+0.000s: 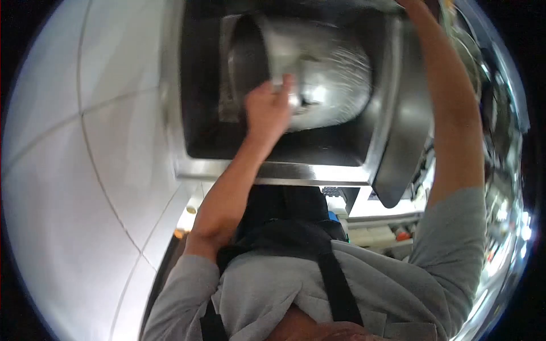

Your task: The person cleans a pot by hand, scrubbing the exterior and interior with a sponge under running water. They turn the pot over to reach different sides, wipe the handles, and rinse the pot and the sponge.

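A large metal pot [341, 74] lies on its side in the steel sink [318, 172], its dark opening facing left. My left hand [270, 105] is at the pot's near side by the rim, its fingers wrapped round what looks like a shiny metal handle. The pot's wall is wet and streaked, with a bright reflection near the handle. My right arm [455, 108] reaches up past the sink's right side. The right hand lies almost wholly beyond the top edge, and its fingers do not show.
A white tiled wall [119, 131] rises close on the left. At the sink's right side stands a dark metal panel [404, 119] with a rounded lower corner. Shelves with blurred items [375, 234] are below the sink at the right.
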Tool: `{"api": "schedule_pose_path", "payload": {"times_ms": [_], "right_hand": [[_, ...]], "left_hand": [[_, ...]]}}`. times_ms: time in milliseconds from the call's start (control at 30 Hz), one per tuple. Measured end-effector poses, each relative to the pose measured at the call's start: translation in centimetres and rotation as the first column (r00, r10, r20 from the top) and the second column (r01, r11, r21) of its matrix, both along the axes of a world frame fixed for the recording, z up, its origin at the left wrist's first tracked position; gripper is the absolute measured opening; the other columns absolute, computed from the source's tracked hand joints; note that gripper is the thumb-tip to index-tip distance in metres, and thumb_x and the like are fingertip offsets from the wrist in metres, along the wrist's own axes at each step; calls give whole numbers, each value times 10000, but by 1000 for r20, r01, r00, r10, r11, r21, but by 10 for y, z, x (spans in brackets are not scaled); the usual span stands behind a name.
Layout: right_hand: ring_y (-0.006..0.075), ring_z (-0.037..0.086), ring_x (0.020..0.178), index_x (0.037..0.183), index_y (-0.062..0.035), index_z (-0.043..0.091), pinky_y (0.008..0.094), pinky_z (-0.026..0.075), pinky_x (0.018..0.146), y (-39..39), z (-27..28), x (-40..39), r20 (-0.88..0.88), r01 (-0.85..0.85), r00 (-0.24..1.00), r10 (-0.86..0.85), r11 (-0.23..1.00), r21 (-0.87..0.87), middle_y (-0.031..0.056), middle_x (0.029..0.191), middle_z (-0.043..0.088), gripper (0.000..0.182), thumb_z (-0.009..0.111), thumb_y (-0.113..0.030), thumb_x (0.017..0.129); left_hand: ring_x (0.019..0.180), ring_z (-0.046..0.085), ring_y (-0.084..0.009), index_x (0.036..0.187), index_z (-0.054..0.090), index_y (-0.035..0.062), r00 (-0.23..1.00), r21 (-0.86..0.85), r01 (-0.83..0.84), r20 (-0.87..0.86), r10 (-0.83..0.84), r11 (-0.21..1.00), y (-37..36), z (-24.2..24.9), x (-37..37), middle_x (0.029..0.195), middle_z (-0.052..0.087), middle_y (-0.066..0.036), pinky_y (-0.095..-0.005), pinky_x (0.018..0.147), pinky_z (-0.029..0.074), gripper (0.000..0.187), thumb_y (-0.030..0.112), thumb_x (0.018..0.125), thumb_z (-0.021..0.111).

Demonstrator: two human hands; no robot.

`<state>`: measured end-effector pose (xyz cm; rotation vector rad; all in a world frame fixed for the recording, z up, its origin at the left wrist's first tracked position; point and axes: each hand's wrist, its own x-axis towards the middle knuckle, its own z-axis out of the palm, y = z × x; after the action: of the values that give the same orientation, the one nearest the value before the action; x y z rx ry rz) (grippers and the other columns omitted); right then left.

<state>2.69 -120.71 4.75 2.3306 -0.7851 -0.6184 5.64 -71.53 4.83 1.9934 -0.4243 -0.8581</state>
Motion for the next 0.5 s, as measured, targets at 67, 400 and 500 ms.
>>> {"api": "schedule_pose_path", "payload": {"times_ms": [67,400,500], "right_hand": [[332,578,1236,1261,-54,634,437,469,1044,-102,-63,-14,111,-156,982,151,987,44,147,1354,590,376,579,-323,1006],[399,539,1280,1444,-25,503,468,434,1071,-161,-100,-26,595,-97,799,-92,956,277,223,1438,502,608,571,-401,971],[404,593,1171,1384,-25,556,485,474,996,-87,-26,-23,678,-26,717,-165,965,262,220,1316,575,527,585,-325,952]], "left_hand": [[489,589,-257,661,610,23,928,-53,132,357,-104,990,1,-25,-12,568,588,-145,-421,516,473,629,523,1042,567],[571,645,-327,738,676,31,818,-37,363,491,-299,931,72,-41,32,644,635,-141,-422,541,494,497,487,923,739],[615,643,-331,758,677,0,930,-119,165,349,-114,979,96,-54,49,664,627,-173,-415,603,505,528,500,911,754]]}}
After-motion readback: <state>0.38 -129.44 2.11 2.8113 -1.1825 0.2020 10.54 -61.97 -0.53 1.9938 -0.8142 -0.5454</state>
